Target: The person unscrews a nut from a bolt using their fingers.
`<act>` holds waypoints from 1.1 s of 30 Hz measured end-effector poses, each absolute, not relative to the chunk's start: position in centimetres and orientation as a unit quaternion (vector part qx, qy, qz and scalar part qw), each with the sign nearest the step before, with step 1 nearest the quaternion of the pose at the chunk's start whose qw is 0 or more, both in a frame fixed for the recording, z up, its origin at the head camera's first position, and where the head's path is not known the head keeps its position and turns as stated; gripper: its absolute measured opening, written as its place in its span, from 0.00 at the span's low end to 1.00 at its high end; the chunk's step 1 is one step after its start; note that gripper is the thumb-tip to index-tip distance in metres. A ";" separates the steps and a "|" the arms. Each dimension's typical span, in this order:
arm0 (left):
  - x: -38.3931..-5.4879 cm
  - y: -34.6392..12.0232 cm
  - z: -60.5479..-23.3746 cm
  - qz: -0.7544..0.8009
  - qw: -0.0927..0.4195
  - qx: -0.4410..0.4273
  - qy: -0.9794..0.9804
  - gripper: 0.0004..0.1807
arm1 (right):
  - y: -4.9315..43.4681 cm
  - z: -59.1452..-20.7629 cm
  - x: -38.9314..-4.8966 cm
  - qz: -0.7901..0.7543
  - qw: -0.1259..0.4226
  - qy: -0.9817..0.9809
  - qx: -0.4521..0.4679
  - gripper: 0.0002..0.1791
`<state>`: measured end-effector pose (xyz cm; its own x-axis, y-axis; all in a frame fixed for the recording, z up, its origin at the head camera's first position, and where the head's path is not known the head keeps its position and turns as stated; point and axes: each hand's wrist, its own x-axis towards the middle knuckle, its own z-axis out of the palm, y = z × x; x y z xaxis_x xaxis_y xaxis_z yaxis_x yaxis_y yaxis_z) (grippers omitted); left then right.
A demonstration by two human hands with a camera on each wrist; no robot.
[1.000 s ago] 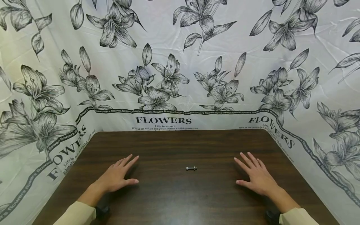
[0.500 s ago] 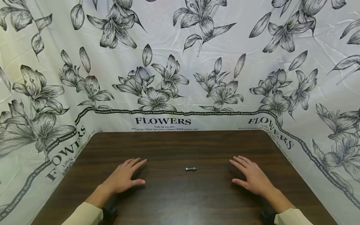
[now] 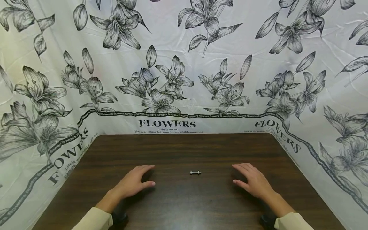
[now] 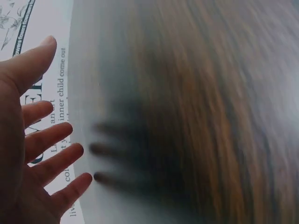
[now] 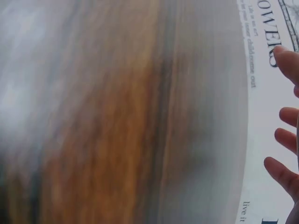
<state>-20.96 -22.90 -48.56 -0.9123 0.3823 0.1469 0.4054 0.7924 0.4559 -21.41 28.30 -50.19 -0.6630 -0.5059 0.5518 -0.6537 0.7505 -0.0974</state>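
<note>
Silvery bolt [image 3: 194, 172], nut [image 3: 198, 172] near right end, flat on table [image 3: 184, 204].

Booth-like, though we cannot tell the room: flower-printed cloth [image 3: 192, 72] screens the bench [image 3: 184, 150] along far and side edges.

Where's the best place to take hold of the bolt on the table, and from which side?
Probably mid-shank: pinch the bolt from above, thumb and finger on its near and far sides. It lies flat on the table, lengthwise left to right, with a thicker head at the left and what looks like a nut near the right end.
</note>
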 end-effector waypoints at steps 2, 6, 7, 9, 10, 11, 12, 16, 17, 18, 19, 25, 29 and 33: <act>-21.0 -22.6 -48.4 -0.266 0.030 -0.207 -0.941 0.34 | 28.0 -50.2 -21.6 0.157 0.263 -0.893 0.329 0.32; -21.3 -21.8 -48.3 -0.315 0.041 -0.214 -0.924 0.27 | 27.4 -50.2 -21.6 0.183 0.271 -0.884 0.334 0.28; -21.4 -21.6 -48.4 -0.326 0.042 -0.216 -0.919 0.26 | 27.3 -50.3 -21.6 0.187 0.271 -0.884 0.333 0.27; -21.5 -21.3 -48.5 -0.352 0.041 -0.220 -0.909 0.24 | 26.9 -50.4 -21.6 0.194 0.271 -0.882 0.332 0.26; -21.6 -21.1 -48.5 -0.365 0.040 -0.221 -0.904 0.24 | 26.8 -50.4 -21.7 0.195 0.272 -0.882 0.332 0.25; -21.7 -20.9 -48.6 -0.377 0.038 -0.223 -0.898 0.24 | 26.6 -50.5 -21.7 0.197 0.274 -0.881 0.331 0.24; -21.7 -20.8 -48.7 -0.387 0.038 -0.225 -0.893 0.24 | 26.4 -50.6 -21.7 0.201 0.273 -0.881 0.331 0.23; -22.0 -19.9 -48.9 -0.420 0.038 -0.227 -0.878 0.22 | 25.7 -50.8 -22.0 0.210 0.279 -0.877 0.329 0.20; -22.1 -19.7 -48.9 -0.426 0.039 -0.226 -0.875 0.22 | 25.5 -50.8 -22.0 0.213 0.281 -0.876 0.329 0.19; -22.1 -19.5 -48.9 -0.430 0.039 -0.224 -0.874 0.21 | 25.3 -50.8 -22.1 0.216 0.281 -0.876 0.328 0.19; -22.1 -19.3 -48.9 -0.435 0.039 -0.220 -0.873 0.21 | 25.1 -50.8 -22.1 0.218 0.282 -0.875 0.328 0.18; -22.1 -18.1 -48.8 -0.462 0.038 -0.200 -0.863 0.18 | 23.9 -50.7 -22.3 0.223 0.286 -0.874 0.325 0.15; -22.4 -17.3 -48.8 -0.473 0.038 -0.195 -0.858 0.16 | 23.3 -50.7 -22.5 0.220 0.294 -0.871 0.327 0.14; -22.8 -16.6 -48.9 -0.479 0.045 -0.181 -0.858 0.14 | 22.7 -50.6 -22.8 0.226 0.294 -0.871 0.323 0.12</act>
<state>-22.78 -16.58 -48.89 -0.9301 0.2681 0.2511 0.3545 0.4756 0.8051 -22.78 22.66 -50.57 -0.6183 -0.4290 0.6586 -0.6955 0.6888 -0.2043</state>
